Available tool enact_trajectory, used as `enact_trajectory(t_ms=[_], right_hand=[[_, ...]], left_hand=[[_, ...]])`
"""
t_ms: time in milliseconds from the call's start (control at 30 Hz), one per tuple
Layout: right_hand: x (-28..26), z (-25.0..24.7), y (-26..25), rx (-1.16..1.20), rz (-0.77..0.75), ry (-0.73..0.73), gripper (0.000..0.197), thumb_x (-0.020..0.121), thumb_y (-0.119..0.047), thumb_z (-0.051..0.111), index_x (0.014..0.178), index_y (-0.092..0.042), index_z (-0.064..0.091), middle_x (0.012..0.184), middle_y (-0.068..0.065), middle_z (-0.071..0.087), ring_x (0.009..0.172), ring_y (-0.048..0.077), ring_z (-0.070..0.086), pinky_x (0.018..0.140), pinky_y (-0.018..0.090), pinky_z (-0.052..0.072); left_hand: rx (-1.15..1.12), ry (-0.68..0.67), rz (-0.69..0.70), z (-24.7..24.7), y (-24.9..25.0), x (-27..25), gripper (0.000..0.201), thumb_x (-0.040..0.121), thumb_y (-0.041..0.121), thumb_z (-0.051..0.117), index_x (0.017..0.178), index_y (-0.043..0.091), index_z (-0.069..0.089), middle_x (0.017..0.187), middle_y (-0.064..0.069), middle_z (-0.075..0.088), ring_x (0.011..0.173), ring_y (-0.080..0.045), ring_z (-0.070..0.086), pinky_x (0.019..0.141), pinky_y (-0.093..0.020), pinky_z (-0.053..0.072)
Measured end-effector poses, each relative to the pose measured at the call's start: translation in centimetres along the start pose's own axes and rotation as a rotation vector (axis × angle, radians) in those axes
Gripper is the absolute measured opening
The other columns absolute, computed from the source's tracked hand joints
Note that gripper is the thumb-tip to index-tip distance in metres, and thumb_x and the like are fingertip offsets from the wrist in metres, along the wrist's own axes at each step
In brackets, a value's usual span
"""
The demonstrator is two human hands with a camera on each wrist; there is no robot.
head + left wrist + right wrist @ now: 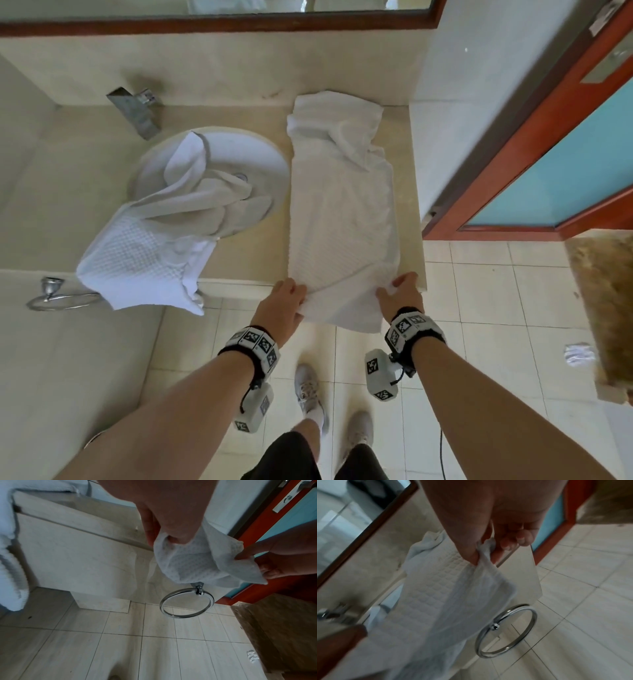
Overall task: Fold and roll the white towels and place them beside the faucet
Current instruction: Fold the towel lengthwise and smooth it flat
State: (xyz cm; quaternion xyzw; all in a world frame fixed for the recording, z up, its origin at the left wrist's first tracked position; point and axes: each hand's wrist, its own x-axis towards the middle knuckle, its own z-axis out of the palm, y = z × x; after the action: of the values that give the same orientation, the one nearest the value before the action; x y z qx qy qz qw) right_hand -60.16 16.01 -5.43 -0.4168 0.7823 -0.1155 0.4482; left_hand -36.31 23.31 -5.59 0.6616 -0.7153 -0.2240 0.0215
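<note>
A long white waffle towel lies lengthwise on the beige counter to the right of the sink, its near end hanging over the front edge. My left hand pinches the near left corner and my right hand pinches the near right corner. A second white towel lies crumpled, half in the round sink and half draped over the counter front. The metal faucet stands behind the sink at the wall.
A chrome towel ring hangs on the cabinet front at lower left. A mirror with a wooden frame runs above the counter. A red-framed door stands to the right, with a brown mat on the tiled floor.
</note>
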Motion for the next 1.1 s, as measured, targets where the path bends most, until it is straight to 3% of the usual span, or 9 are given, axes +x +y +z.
enact_trajectory(t_ms=[200, 367, 467, 567, 667, 767, 900, 1033, 1100], right_hand=[[-1.4, -0.9, 2.4, -0.110, -0.153, -0.054, 0.031, 0.087, -0.028, 0.063, 0.104, -0.026, 0.037, 0.091, 0.009, 0.063, 0.078, 0.031, 0.064, 0.076, 0.046, 0.057], [-2.4, 0.8, 5.4, -0.145, -0.143, -0.161, 0.042, 0.081, -0.054, 0.070, 0.106, -0.025, 0.053, 0.115, 0.002, 0.039, 0.102, 0.028, 0.052, 0.093, 0.042, 0.048], [-1.8, 1.8, 6.5, -0.007, -0.205, -0.159, 0.044, 0.078, -0.059, 0.072, 0.100, -0.024, 0.059, 0.130, 0.004, 0.044, 0.113, 0.024, 0.051, 0.096, 0.037, 0.045], [-1.2, 2.3, 6.1, 0.090, -0.226, -0.189, 0.045, 0.078, -0.055, 0.074, 0.106, -0.024, 0.057, 0.120, 0.003, 0.052, 0.103, 0.020, 0.053, 0.086, 0.034, 0.045], [-1.1, 2.7, 5.8, 0.160, -0.156, -0.123, 0.052, 0.078, -0.050, 0.077, 0.113, -0.026, 0.046, 0.115, 0.006, 0.058, 0.101, 0.028, 0.061, 0.088, 0.040, 0.051], [-1.0, 3.1, 5.9, 0.244, -0.076, -0.048, 0.054, 0.080, -0.041, 0.077, 0.117, -0.023, 0.041, 0.117, 0.011, 0.061, 0.100, 0.031, 0.063, 0.089, 0.042, 0.054], [-0.8, 3.4, 6.1, 0.102, -0.072, -0.102, 0.064, 0.081, -0.043, 0.076, 0.130, -0.011, 0.050, 0.127, 0.010, 0.058, 0.106, 0.028, 0.059, 0.090, 0.035, 0.047], [-0.1, 3.5, 5.4, 0.111, -0.084, -0.064, 0.050, 0.085, -0.040, 0.073, 0.124, -0.013, 0.058, 0.129, 0.011, 0.043, 0.088, 0.027, 0.052, 0.080, 0.031, 0.044], [0.1, 3.4, 5.2, 0.155, -0.067, -0.037, 0.038, 0.082, -0.041, 0.070, 0.108, -0.015, 0.063, 0.125, 0.012, 0.046, 0.087, 0.030, 0.056, 0.081, 0.034, 0.050]], left_hand=[[0.002, 0.047, -0.007, 0.5, 1.7, -3.0, 0.031, 0.091, 0.014, 0.057, 0.121, 0.015, 0.048, 0.104, -0.002, 0.055, 0.092, -0.021, 0.055, 0.067, -0.034, 0.053], [0.007, 0.097, -0.013, 0.2, 3.2, -4.6, 0.029, 0.093, 0.014, 0.054, 0.115, 0.023, 0.037, 0.089, -0.001, 0.056, 0.078, -0.022, 0.054, 0.059, -0.033, 0.048], [-0.046, 0.104, -0.022, 0.0, 4.3, -5.3, 0.029, 0.090, 0.008, 0.055, 0.112, 0.020, 0.039, 0.087, 0.000, 0.054, 0.077, -0.019, 0.049, 0.063, -0.031, 0.043], [-0.105, 0.116, -0.058, -0.1, 4.8, -5.7, 0.024, 0.090, 0.004, 0.055, 0.106, 0.015, 0.041, 0.086, 0.000, 0.051, 0.076, -0.019, 0.047, 0.066, -0.028, 0.040], [-0.174, 0.122, -0.094, 0.4, 4.9, -6.2, 0.027, 0.089, 0.005, 0.058, 0.102, 0.018, 0.038, 0.090, -0.001, 0.053, 0.079, -0.018, 0.049, 0.065, -0.026, 0.043], [-0.199, 0.075, -0.104, 0.9, 4.9, -6.8, 0.036, 0.083, 0.001, 0.059, 0.103, 0.022, 0.037, 0.090, 0.001, 0.051, 0.079, -0.018, 0.049, 0.066, -0.028, 0.047], [-0.186, 0.041, -0.114, 1.1, 4.9, -7.4, 0.034, 0.086, -0.002, 0.051, 0.109, 0.022, 0.041, 0.090, 0.003, 0.049, 0.078, -0.016, 0.050, 0.071, -0.031, 0.051], [-0.209, 0.086, -0.125, 1.5, 4.4, -7.6, 0.036, 0.086, 0.000, 0.053, 0.115, 0.021, 0.046, 0.093, 0.005, 0.047, 0.081, -0.013, 0.049, 0.072, -0.023, 0.044], [-0.205, 0.126, -0.134, 1.7, 4.2, -7.5, 0.038, 0.086, 0.001, 0.054, 0.118, 0.021, 0.049, 0.099, 0.004, 0.049, 0.084, -0.011, 0.049, 0.075, -0.019, 0.041]])
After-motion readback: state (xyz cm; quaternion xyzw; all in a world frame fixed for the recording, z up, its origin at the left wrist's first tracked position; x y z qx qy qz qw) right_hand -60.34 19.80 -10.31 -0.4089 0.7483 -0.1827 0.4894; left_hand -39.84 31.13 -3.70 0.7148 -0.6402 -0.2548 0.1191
